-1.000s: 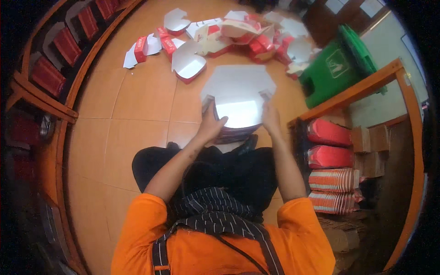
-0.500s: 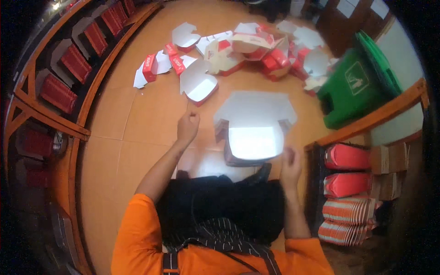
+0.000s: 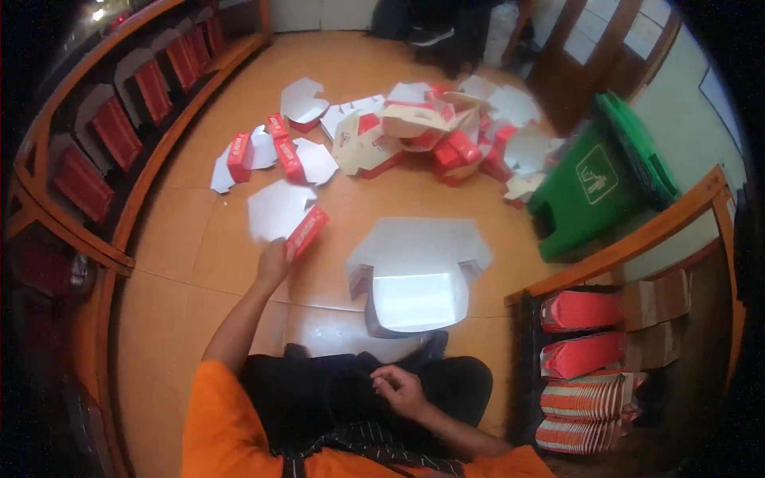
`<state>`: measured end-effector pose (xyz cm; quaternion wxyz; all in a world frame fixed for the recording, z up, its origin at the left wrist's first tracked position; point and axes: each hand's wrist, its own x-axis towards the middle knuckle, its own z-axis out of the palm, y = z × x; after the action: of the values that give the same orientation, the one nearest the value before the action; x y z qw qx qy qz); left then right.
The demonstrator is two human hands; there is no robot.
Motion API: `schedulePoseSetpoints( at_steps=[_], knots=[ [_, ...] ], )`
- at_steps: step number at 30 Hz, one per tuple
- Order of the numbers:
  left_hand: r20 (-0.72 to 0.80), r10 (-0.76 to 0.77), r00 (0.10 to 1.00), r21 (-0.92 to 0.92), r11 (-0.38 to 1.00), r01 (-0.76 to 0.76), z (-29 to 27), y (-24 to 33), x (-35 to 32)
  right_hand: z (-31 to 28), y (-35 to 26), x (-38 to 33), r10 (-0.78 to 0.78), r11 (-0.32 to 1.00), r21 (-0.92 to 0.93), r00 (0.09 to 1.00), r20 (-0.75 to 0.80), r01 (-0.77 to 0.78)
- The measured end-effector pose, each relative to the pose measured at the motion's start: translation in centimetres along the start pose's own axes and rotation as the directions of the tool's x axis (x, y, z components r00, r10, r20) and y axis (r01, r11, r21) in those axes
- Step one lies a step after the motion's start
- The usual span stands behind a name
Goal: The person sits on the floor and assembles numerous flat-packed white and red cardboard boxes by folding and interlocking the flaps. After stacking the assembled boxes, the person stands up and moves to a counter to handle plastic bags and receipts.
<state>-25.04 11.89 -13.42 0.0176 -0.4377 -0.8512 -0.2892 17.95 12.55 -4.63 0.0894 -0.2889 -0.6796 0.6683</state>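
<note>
My left hand point(image 3: 273, 260) grips the lower edge of a red and white cardboard food box point(image 3: 306, 231), its white lid folded back. The box is tilted over the floor at my left. In front of my lap stands a stack of nested open food boxes point(image 3: 421, 300), the top one showing its white inside and raised lid. My right hand point(image 3: 401, 391) rests above my dark trousers, fingers loosely bent and slightly apart, with nothing seen in them. It is apart from the stack.
More loose red, white and tan boxes point(image 3: 374, 147) lie scattered across the floor ahead. A green bin point(image 3: 594, 179) stands at the right. Beside me on the right, a rack point(image 3: 522, 350) holds stacked flat cartons; red boxes point(image 3: 115, 131) line the left shelf.
My left hand has taken hold of the nearest loose box and drawn it left and nearer. My right hand has moved from beside the stack to my lap.
</note>
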Motion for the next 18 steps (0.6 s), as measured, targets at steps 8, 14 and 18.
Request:
schedulePoseSetpoints(
  at_steps=[8,14,18],
  knots=[
    [-0.101,0.441,0.892,0.036,0.897,-0.44,-20.6,10.1,-23.0,2.9,-5.9,4.6,-0.121,0.785,0.619,0.98,0.158,-0.003],
    [0.083,0.519,0.851,-0.008,0.854,-0.52,-20.9,10.7,-31.8,4.4,-9.2,2.8,-0.116,0.855,0.517,0.986,0.119,0.039],
    [-0.334,0.323,0.885,-0.235,0.881,-0.411,-19.8,11.7,-32.1,3.1,-5.5,2.5,-0.278,0.767,0.608,0.96,0.029,0.204]
  ],
)
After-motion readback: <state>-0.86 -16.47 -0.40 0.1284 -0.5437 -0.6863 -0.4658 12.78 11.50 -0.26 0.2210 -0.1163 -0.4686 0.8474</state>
